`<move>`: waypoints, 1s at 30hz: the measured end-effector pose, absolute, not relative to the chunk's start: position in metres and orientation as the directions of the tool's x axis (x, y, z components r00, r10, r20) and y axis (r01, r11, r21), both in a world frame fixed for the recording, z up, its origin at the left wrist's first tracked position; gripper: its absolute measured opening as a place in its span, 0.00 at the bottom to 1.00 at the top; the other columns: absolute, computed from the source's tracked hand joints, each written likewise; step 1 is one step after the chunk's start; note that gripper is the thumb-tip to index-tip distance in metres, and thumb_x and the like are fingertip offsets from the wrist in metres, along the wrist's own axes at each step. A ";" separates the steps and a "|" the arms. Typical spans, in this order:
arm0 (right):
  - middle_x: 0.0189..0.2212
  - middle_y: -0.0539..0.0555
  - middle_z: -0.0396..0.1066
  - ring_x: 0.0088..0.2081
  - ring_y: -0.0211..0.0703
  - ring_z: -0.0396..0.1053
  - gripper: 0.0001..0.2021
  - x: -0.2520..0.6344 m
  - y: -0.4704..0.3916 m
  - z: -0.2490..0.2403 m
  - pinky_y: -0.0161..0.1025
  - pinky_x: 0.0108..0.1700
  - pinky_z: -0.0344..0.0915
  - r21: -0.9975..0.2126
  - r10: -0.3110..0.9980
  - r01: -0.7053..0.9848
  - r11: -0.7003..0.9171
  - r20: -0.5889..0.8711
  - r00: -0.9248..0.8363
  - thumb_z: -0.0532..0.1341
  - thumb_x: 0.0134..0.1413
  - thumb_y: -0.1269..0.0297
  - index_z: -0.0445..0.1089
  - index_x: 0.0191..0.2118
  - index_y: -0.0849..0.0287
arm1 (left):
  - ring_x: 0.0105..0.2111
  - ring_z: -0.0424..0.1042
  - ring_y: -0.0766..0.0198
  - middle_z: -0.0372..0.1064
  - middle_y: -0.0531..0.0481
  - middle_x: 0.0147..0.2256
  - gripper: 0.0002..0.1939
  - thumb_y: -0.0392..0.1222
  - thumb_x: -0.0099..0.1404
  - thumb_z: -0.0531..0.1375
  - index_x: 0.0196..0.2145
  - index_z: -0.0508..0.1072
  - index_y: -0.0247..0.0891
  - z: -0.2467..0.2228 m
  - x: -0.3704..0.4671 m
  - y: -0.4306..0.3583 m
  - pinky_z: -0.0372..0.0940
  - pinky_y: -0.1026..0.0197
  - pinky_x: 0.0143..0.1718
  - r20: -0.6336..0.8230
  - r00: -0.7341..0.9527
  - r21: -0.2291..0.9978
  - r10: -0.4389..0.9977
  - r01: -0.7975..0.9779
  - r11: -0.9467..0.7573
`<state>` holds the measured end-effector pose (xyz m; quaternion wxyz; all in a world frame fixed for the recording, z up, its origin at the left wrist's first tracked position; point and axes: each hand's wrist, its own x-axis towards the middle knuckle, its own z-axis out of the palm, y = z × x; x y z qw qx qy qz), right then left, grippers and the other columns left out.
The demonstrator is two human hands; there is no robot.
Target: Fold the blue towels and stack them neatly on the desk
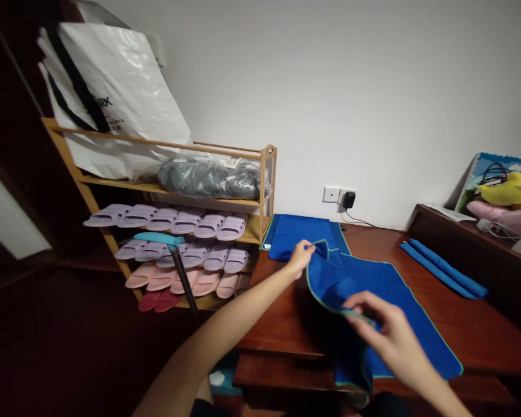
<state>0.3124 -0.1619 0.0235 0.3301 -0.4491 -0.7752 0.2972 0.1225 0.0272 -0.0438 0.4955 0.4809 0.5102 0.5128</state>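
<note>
A blue cloth with green edging (399, 307) lies spread over the wooden desk, its near part lifted and hanging over the front edge. My left hand (301, 258) pinches the cloth's raised left corner. Slightly blurred, my right hand (382, 324) grips the green edge nearer to me. Behind, a folded blue cloth (301, 231) lies flat by the wall, next to the rack. Two narrow rolled blue pieces (443, 269) rest side by side at the desk's right.
At the left stands a wooden shoe rack (260, 223) with purple slippers (232, 227), a white bag (121, 87) and a plastic-wrapped grey bundle (212, 176). A black charger (349, 200) is plugged into the wall. A yellow plush toy (512, 190) sits on the raised shelf.
</note>
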 end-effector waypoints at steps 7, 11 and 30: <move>0.58 0.55 0.62 0.57 0.51 0.60 0.33 0.323 -0.128 -0.028 0.53 0.61 0.51 -0.667 0.821 0.577 0.471 0.092 -0.564 0.56 0.55 0.44 0.52 0.64 0.47 | 0.17 0.66 0.69 0.64 0.57 0.22 0.13 0.41 0.53 0.65 0.31 0.64 0.38 -0.033 0.012 0.024 0.61 0.67 0.22 -0.134 -0.024 0.987 0.991 0.084 0.135; 0.59 0.64 0.59 0.60 0.60 0.55 0.35 0.419 -0.058 -0.099 0.61 0.57 0.53 -0.399 0.971 0.905 0.144 0.236 -0.050 0.49 0.53 0.39 0.60 0.59 0.58 | 0.22 0.72 0.64 0.70 0.51 0.28 0.12 0.45 0.57 0.62 0.35 0.64 0.38 -0.051 0.002 0.015 0.65 0.63 0.25 -0.130 -0.002 0.972 0.992 0.197 0.128; 0.66 0.50 0.46 0.66 0.50 0.44 0.33 0.557 -0.048 -0.163 0.59 0.60 0.49 -0.189 0.991 0.982 0.015 0.135 0.011 0.41 0.57 0.39 0.51 0.65 0.44 | 0.45 0.69 0.57 0.72 0.48 0.37 0.04 0.32 0.59 0.59 0.31 0.72 0.39 -0.074 0.025 0.020 0.60 0.58 0.48 0.236 -0.083 0.822 0.968 0.549 -0.154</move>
